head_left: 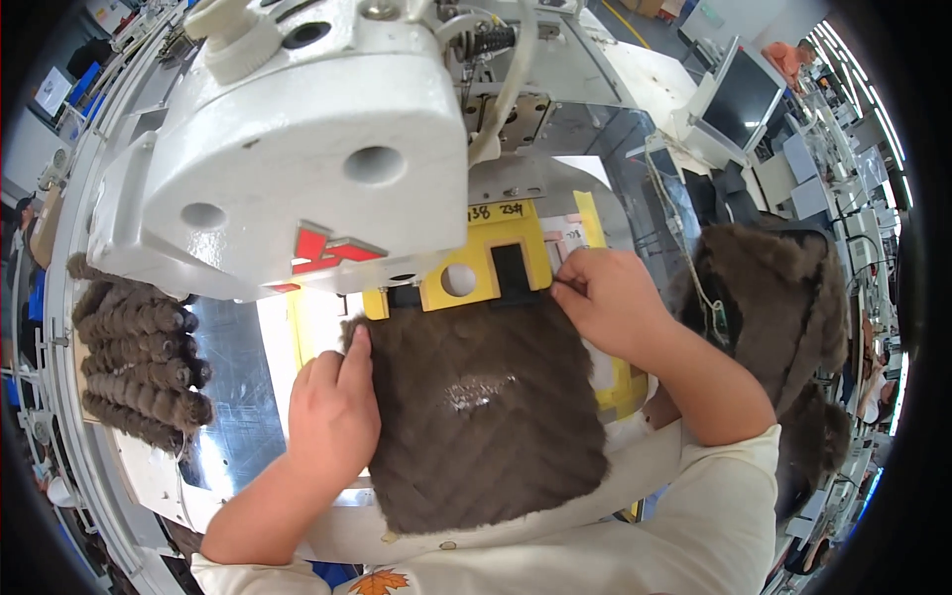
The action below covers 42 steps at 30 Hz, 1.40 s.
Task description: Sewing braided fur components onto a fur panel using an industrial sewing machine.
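Observation:
A dark brown fur piece (486,426) lies flat in front of me, with a shiny patch near its middle. Its far edge meets a yellow template plate (471,263) that has a round hole and dark strips. My left hand (337,407) rests along the fur's left edge, index finger stretched out toward the far left corner, the other fingers partly bent. At the far right corner, my right hand (615,302) has thumb and index finger pinched on the fur's edge beside the plate. Exactly what lies between those fingertips is partly hidden.
A large white sewing machine head (307,149) overhangs the far left of the work. Rolled brown fur bundles (144,362) lie at the left. More brown fur (773,297) is heaped at the right, below a monitor (739,99). A cable (684,228) hangs at the right.

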Available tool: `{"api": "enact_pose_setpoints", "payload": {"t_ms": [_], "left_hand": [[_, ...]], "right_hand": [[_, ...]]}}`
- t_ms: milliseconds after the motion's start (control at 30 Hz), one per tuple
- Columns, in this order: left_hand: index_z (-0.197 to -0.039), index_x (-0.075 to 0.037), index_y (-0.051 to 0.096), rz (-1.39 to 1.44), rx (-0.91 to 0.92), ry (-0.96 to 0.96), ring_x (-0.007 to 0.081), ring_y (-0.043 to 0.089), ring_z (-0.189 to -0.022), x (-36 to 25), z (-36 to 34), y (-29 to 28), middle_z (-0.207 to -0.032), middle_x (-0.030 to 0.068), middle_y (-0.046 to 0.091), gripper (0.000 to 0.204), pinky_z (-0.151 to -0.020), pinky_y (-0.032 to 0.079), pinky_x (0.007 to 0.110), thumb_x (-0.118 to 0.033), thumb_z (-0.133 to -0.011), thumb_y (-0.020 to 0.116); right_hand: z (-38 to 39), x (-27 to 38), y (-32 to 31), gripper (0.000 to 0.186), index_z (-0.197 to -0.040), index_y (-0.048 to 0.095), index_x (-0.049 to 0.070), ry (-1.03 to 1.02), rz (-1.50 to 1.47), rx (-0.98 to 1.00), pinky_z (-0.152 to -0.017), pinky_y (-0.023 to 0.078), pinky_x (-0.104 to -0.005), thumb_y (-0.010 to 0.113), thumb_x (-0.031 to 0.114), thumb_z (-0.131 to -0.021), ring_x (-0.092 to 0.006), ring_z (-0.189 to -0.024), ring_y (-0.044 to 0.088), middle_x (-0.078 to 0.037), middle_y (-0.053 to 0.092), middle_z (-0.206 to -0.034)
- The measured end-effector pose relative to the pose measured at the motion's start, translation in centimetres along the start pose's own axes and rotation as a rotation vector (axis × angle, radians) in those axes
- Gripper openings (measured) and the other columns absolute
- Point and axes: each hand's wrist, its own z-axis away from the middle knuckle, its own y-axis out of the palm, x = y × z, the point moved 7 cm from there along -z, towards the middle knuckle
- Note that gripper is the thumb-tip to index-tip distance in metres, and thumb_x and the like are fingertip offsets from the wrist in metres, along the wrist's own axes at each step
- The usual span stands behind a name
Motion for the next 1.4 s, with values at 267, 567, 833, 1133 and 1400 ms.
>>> {"api": "enact_pose_setpoints", "payload": {"t_ms": [267, 567, 833, 1133, 1400], "left_hand": [[-0.120, 0.009, 0.068, -0.011, 0.005, 0.085, 0.0351, 0.060, -0.076, 0.5, -1.9, 0.8, -0.082, 0.0170, 0.057, 0.036, -0.071, 0.052, 0.044, 0.004, -0.085, 0.062], [-0.121, 0.011, 0.066, 0.051, -0.011, 0.098, 0.0355, 0.059, -0.077, 0.8, -2.0, 0.8, -0.084, 0.0179, 0.057, 0.040, -0.072, 0.050, 0.045, 0.006, -0.082, 0.061], [-0.123, 0.012, 0.064, 0.073, -0.010, 0.109, 0.0351, 0.059, -0.079, 0.8, -2.0, 0.9, -0.087, 0.0189, 0.058, 0.046, -0.072, 0.050, 0.044, 0.008, -0.077, 0.058], [-0.122, 0.015, 0.062, 0.062, -0.008, 0.144, 0.0316, 0.060, -0.079, 0.6, -2.1, 0.5, -0.090, 0.0188, 0.059, 0.047, -0.072, 0.050, 0.041, 0.006, -0.075, 0.059], [-0.122, 0.016, 0.062, 0.035, -0.030, 0.148, 0.0293, 0.059, -0.077, 0.8, -1.9, 0.7, -0.089, 0.0173, 0.059, 0.046, -0.071, 0.050, 0.039, 0.005, -0.076, 0.059]], "right_hand": [[0.2, 0.2, -0.3, 0.014, -0.089, 0.070, 0.001, 0.018, 0.051, -0.062, -0.081, 0.053, -0.0485, 0.070, 0.015, -0.087, -0.0408, -0.092, 0.068, -0.020, 0.071, -0.093], [6.5, 6.4, 3.6, 0.064, -0.131, 0.066, 0.000, -0.585, 0.585, -0.155, -0.118, 0.030, -0.0558, 0.065, 0.053, -0.093, -0.0347, -0.143, 0.043, -0.015, 0.064, -0.135], [4.0, 5.9, 3.2, 0.076, -0.134, 0.065, 0.000, -0.426, 0.671, -0.234, -0.121, 0.021, -0.0614, 0.060, 0.063, -0.092, -0.0385, -0.148, 0.036, -0.013, 0.055, -0.150], [6.6, 7.0, 5.0, 0.075, -0.130, 0.069, 0.001, -0.518, 0.685, -0.118, -0.122, 0.021, -0.0605, 0.062, 0.065, -0.091, -0.0348, -0.147, 0.039, -0.011, 0.058, -0.146], [3.3, 7.0, 2.7, 0.072, -0.128, 0.069, 0.000, -0.397, 0.749, -0.341, -0.121, 0.023, -0.0602, 0.063, 0.062, -0.091, -0.0366, -0.144, 0.041, -0.010, 0.059, -0.142]]}}
